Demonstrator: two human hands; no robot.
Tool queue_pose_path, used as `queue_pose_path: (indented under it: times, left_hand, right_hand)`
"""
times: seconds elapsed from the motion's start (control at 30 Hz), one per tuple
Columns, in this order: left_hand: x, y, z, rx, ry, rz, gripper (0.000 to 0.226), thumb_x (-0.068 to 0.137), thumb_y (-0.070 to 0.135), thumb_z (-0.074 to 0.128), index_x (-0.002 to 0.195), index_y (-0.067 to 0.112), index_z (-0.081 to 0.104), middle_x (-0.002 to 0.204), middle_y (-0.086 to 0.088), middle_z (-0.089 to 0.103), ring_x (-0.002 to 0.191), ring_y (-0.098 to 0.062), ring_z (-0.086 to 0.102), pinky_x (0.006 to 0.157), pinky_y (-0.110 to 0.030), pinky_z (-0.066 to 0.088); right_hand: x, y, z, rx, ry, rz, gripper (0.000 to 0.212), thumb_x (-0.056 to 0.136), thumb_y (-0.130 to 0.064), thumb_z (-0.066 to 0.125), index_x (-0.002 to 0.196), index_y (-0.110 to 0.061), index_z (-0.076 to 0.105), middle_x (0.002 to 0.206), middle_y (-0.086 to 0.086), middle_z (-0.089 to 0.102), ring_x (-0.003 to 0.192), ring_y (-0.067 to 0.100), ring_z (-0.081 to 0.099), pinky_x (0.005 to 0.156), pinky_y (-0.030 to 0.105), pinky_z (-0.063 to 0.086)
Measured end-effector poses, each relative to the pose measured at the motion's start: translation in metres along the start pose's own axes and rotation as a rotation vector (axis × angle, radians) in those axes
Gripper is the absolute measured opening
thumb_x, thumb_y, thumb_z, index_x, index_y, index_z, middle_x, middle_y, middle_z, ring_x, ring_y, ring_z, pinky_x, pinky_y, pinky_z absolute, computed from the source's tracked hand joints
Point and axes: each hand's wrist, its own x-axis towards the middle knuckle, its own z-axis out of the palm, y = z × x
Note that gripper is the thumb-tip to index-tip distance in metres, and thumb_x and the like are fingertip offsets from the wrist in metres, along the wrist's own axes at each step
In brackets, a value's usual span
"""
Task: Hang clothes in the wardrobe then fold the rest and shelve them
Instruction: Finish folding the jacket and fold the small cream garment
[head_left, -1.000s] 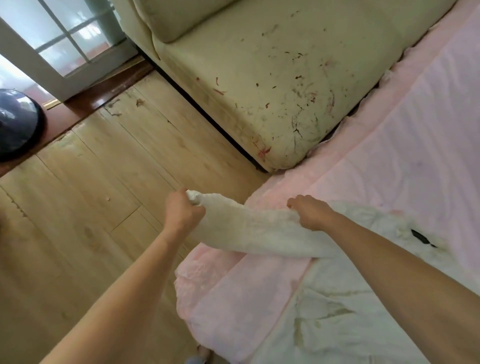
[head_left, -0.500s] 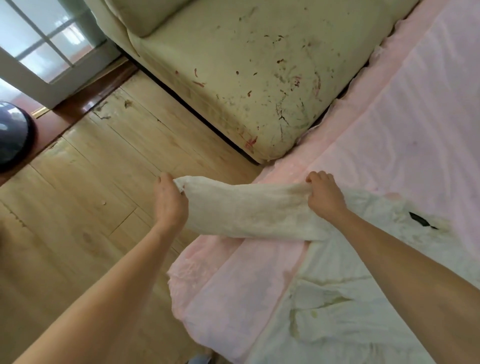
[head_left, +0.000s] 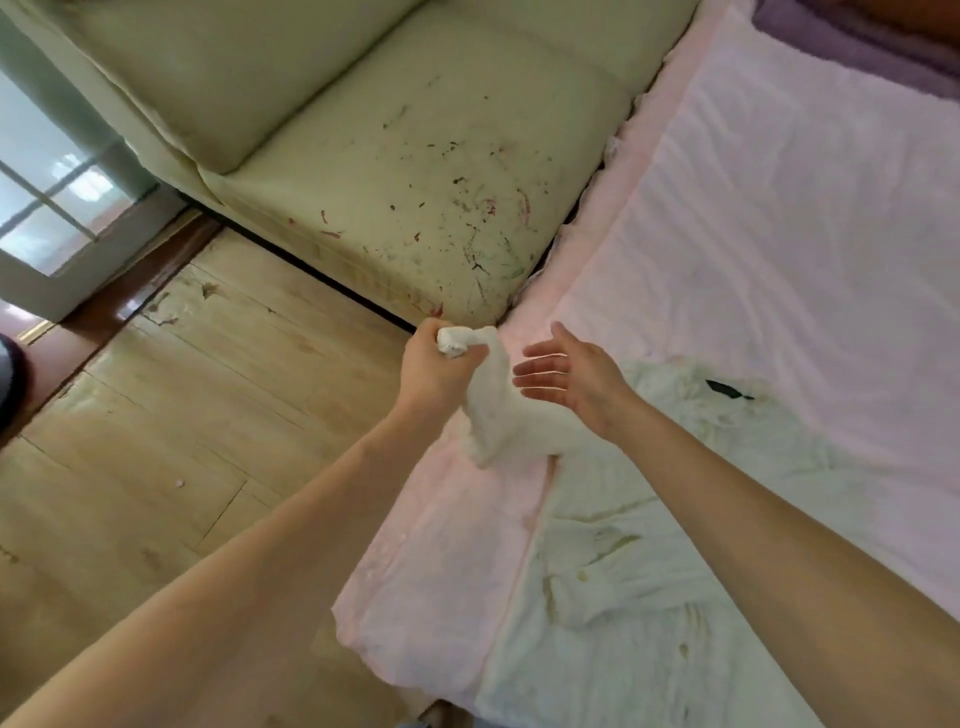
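While the left hand (head_left: 439, 371) grips the bunched end of a white garment (head_left: 613, 530), the right hand (head_left: 574, 376) is spread flat, fingers straight, holding nothing, just beside the raised strip of cloth.

Position of garment: most of it lies spread on the pink bed sheet (head_left: 769, 249), at the near corner of the bed. One narrow part, probably a sleeve (head_left: 496, 410), is lifted off the bed and runs up into the left fist. A small dark tag (head_left: 727, 388) shows near what looks like the neckline. Faint yellowish marks on the fabric.

Surroundings: cream sofa (head_left: 395, 171) with scribble marks on its seat stands against the far edge of the bed; wooden floor (head_left: 156, 467) to the left; glass door (head_left: 57, 208) at upper left.

Progress, judged from this view only:
- Wardrobe and shelves not in view; cannot tell whether any hanging is finished.
- No hanger visible, no folded pile visible.
- This garment is laid out flat, with one sleeve in hand, which reads as the start of a fold, not the end of one.
- Body of the garment not yet folded; wrinkles remain across it.

Left to do, as far as can be seen: bring the sleeve over the body, complete the folds, carry the piece to a shelf.
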Motion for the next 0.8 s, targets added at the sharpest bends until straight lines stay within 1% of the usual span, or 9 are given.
queue_pose_path:
  times: [0.1,0.17,0.23,0.3,0.47,0.57,0.63,0.7,0.8]
  left_hand:
    - [-0.043,0.042,0.041,-0.157,-0.198,0.021,0.028,0.082,0.01,0.073,0.099,0.016,0.053,0.085,0.004,0.057,0.079,-0.011,0.059,0.065,-0.021,0.049]
    - [-0.073,0.059,0.073,-0.105,-0.38,0.089,0.045,0.081,0.011,0.074,0.118,0.021,0.052,0.093,0.004,0.057,0.086,-0.012,0.06,0.072,-0.023,0.051]
    - [-0.095,0.066,0.098,-0.043,-0.618,0.114,0.068,0.081,0.013,0.074,0.138,0.028,0.039,0.102,0.003,0.054,0.091,-0.007,0.059,0.079,-0.021,0.051]
    - [-0.125,0.066,0.132,-0.073,-0.888,0.05,0.085,0.082,0.008,0.073,0.148,0.03,0.024,0.115,-0.005,0.057,0.103,-0.016,0.062,0.093,-0.029,0.051]
    - [-0.181,0.034,0.201,0.08,-1.19,0.069,0.088,0.085,0.0,0.067,0.152,0.027,0.017,0.118,0.001,0.062,0.107,-0.013,0.063,0.092,-0.026,0.052]
    - [-0.209,-0.003,0.231,0.164,-1.151,0.194,0.068,0.088,0.004,0.064,0.146,0.024,0.034,0.136,0.002,0.053,0.123,-0.009,0.054,0.101,-0.027,0.047]
    - [-0.217,-0.036,0.25,0.382,-0.957,0.532,0.057,0.089,0.004,0.055,0.141,0.023,0.043,0.142,0.004,0.048,0.134,-0.008,0.041,0.11,-0.029,0.037]
    - [-0.22,-0.073,0.265,0.732,-0.902,0.822,0.068,0.083,0.002,0.051,0.146,0.022,0.036,0.153,0.004,0.035,0.145,-0.012,0.02,0.118,-0.031,0.02]
    - [-0.215,-0.12,0.274,1.282,-0.966,0.978,0.088,0.082,0.004,0.051,0.154,0.019,0.004,0.162,0.001,0.0,0.148,-0.017,-0.01,0.121,-0.035,-0.003]
  right_hand:
    - [-0.056,-0.017,-0.031,0.168,-0.036,-0.007,0.049,0.099,-0.049,0.04,0.094,-0.007,0.064,0.078,0.007,0.068,0.072,0.02,0.066,0.067,0.032,0.055]
    - [-0.091,-0.02,-0.063,0.228,-0.016,-0.054,0.05,0.095,-0.055,0.044,0.097,-0.01,0.068,0.079,0.004,0.07,0.071,0.018,0.067,0.065,0.029,0.054]
    - [-0.116,-0.015,-0.093,0.302,0.028,-0.087,0.042,0.092,-0.048,0.052,0.103,-0.011,0.07,0.091,0.004,0.072,0.081,0.018,0.069,0.073,0.03,0.056]
    - [-0.143,0.006,-0.134,0.385,0.134,-0.124,0.03,0.093,-0.032,0.058,0.105,-0.008,0.07,0.1,0.007,0.072,0.088,0.019,0.068,0.078,0.03,0.055]
    - [-0.177,0.085,-0.21,0.653,0.427,-0.017,0.025,0.094,-0.02,0.047,0.098,-0.005,0.068,0.092,0.011,0.069,0.081,0.02,0.065,0.071,0.032,0.054]
    - [-0.193,0.135,-0.239,0.852,0.469,-0.017,0.023,0.097,-0.015,0.045,0.091,-0.004,0.064,0.079,0.01,0.068,0.07,0.017,0.068,0.059,0.027,0.055]
    - [-0.195,0.166,-0.251,0.842,0.613,-0.084,0.018,0.099,-0.003,0.045,0.089,-0.005,0.059,0.075,0.01,0.063,0.062,0.008,0.065,0.056,0.015,0.052]
    - [-0.189,0.2,-0.261,0.84,0.79,-0.102,0.011,0.098,-0.001,0.046,0.106,-0.003,0.053,0.093,0.009,0.056,0.08,0.011,0.06,0.068,0.009,0.046]
    - [-0.193,0.244,-0.281,1.019,0.649,-0.002,0.01,0.093,-0.013,0.052,0.098,-0.006,0.058,0.095,0.013,0.055,0.086,0.024,0.057,0.073,0.029,0.053]
